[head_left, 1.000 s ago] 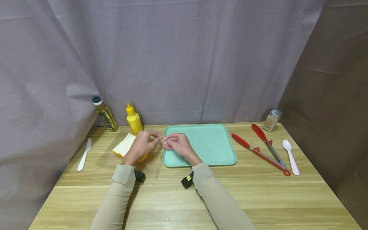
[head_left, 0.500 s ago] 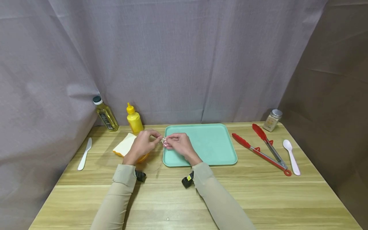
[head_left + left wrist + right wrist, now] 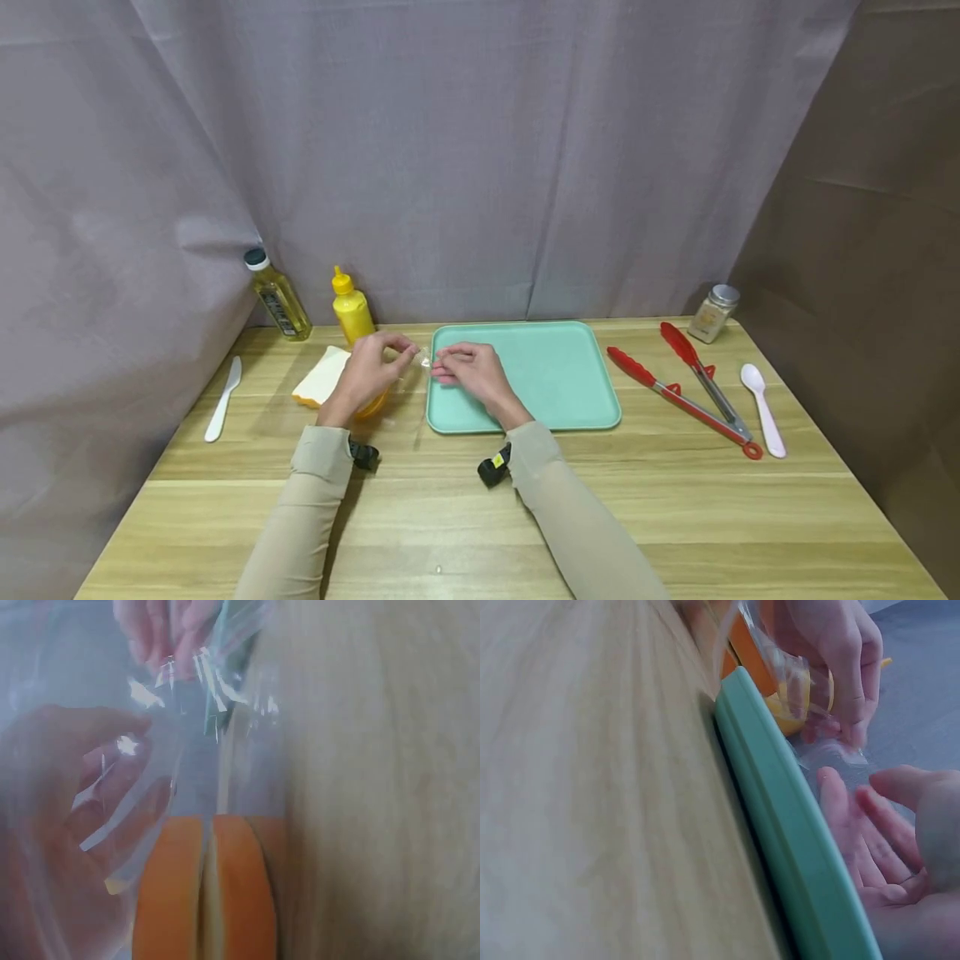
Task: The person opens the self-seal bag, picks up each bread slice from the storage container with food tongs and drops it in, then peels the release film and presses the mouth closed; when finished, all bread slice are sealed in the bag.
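Between the two hands: a piece of clear plastic film (image 3: 425, 358) is held up over the bench, just beside the tray's left edge.
Left hand (image 3: 365, 373): the film is pinched at the fingertips.
Right hand (image 3: 480, 373): the fingers are loosely bent and apart over the tray's left part; nothing is seen to be gripped, though the film lies just beside the fingertips.
Bread slices (image 3: 322, 377): orange-crusted, set near the left wrist and partly covered by it; whether they are wrapped by the film cannot be told.
Mint-green tray (image 3: 551, 375): laid flat, its left part overhung by the right hand.
Left side: a white plastic knife (image 3: 223, 400) is laid down; an oil bottle (image 3: 279, 302) and a yellow squeeze bottle (image 3: 352, 310) are stood near the curtain (image 3: 450, 167).
Right side: red-tipped tongs (image 3: 705, 418) are spread; a spice jar (image 3: 714, 317) is placed behind them, a white spoon (image 3: 765, 412) beside them.
Bench (image 3: 450, 525): wood-grained.
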`<action>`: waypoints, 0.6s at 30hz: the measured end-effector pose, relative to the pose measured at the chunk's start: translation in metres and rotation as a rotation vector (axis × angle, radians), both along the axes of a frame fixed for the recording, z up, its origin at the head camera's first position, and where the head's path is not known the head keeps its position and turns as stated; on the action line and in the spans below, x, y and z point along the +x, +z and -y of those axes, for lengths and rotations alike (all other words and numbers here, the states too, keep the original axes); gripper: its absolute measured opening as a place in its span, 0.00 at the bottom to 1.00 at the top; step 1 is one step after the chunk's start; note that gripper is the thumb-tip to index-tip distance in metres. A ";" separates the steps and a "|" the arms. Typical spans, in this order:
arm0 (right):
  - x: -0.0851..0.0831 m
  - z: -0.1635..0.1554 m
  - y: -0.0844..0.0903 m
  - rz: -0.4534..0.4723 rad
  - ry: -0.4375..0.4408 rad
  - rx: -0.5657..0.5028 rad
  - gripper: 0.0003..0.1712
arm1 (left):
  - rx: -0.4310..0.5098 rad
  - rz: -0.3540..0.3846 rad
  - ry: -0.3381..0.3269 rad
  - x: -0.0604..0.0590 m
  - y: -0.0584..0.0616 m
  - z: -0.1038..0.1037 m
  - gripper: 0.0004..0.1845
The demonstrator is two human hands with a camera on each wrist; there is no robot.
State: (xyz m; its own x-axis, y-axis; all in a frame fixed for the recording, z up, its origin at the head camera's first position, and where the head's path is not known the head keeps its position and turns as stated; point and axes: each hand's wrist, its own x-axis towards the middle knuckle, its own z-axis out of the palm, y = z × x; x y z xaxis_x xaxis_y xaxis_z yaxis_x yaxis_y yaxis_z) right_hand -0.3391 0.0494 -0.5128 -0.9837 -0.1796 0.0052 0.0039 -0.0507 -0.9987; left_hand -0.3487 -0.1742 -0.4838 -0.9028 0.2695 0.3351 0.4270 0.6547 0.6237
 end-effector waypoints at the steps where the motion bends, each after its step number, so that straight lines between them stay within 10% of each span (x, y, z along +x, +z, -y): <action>1: 0.000 0.000 0.000 -0.002 -0.003 -0.011 0.14 | 0.001 0.001 -0.008 0.000 0.000 -0.001 0.09; 18: 0.003 0.002 0.002 -0.084 0.011 0.105 0.12 | 0.015 0.025 -0.082 0.002 0.002 -0.006 0.07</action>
